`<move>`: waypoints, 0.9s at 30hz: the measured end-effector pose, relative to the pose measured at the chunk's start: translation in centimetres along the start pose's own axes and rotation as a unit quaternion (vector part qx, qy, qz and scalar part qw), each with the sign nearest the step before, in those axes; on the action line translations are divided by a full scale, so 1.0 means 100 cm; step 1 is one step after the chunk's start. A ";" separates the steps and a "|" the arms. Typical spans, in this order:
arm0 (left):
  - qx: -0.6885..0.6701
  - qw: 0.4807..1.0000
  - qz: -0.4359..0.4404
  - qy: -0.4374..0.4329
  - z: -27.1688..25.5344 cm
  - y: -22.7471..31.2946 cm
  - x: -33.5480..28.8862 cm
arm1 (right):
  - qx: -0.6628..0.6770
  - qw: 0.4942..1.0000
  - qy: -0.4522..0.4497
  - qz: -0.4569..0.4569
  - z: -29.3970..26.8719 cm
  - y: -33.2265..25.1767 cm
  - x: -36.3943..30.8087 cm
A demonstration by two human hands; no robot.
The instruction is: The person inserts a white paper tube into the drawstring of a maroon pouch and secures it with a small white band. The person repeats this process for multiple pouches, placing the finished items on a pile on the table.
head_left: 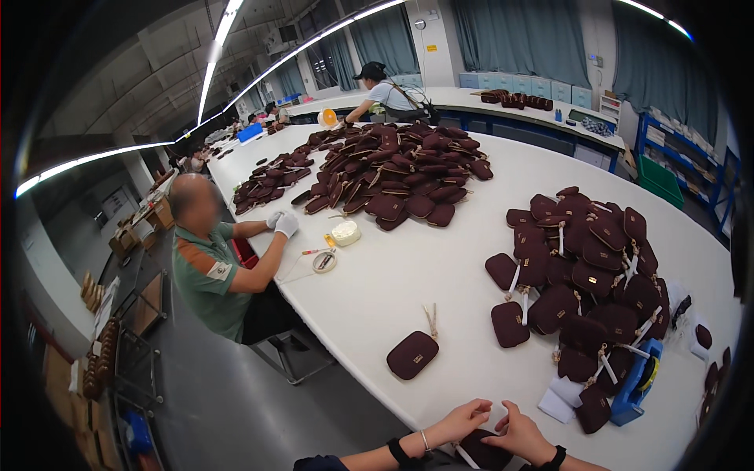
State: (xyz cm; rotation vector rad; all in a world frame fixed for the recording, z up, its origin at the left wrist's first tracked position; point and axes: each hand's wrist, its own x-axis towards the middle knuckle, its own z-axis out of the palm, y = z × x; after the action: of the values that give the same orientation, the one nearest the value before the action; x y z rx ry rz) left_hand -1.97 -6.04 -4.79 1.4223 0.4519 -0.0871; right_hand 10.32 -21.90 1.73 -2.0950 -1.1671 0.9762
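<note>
At the near edge of the table, a dark maroon zip pouch (485, 450) with a white strip across it lies under my hands, partly covered by them. My left hand (462, 421) hovers at its left, fingers stretched and apart from the thumb. Facing it, my right hand (525, 433) has its fingers spread, the thumb lying against the pouch. A small gap separates the two hands; no thing shows in it. Farther off to the left lies a single maroon pouch (412, 355) with a gold emblem and a beige cord (431, 321) at its corner.
A heap of pouches with white-wrapped pulls (589, 275) covers the right side, beside a blue tape dispenser (635, 385) and white papers (561, 397). A larger pouch pile (393, 173) stands farther back. A gloved co-worker (212, 267) sits at left near tape rolls (323, 261).
</note>
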 end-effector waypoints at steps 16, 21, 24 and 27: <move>0.535 0.686 0.185 0.456 -0.146 0.069 0.014 | 0.561 0.728 0.388 -0.062 -0.127 0.016 0.001; 0.582 0.729 -0.005 0.360 -0.162 0.063 0.019 | 0.406 0.791 0.452 -0.073 -0.098 0.026 -0.020; 0.577 0.758 0.019 0.304 -0.155 0.058 0.022 | 0.370 0.856 0.362 0.013 -0.092 0.069 -0.048; 0.582 0.775 0.034 0.244 -0.123 0.066 0.017 | 0.354 0.843 0.403 0.035 -0.084 0.076 -0.065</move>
State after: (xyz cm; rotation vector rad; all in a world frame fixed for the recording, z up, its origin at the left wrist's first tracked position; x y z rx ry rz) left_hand -1.36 7.28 -0.17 2.7248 0.8463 0.0933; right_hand 18.28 -32.11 3.19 -1.6276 -0.2262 0.3505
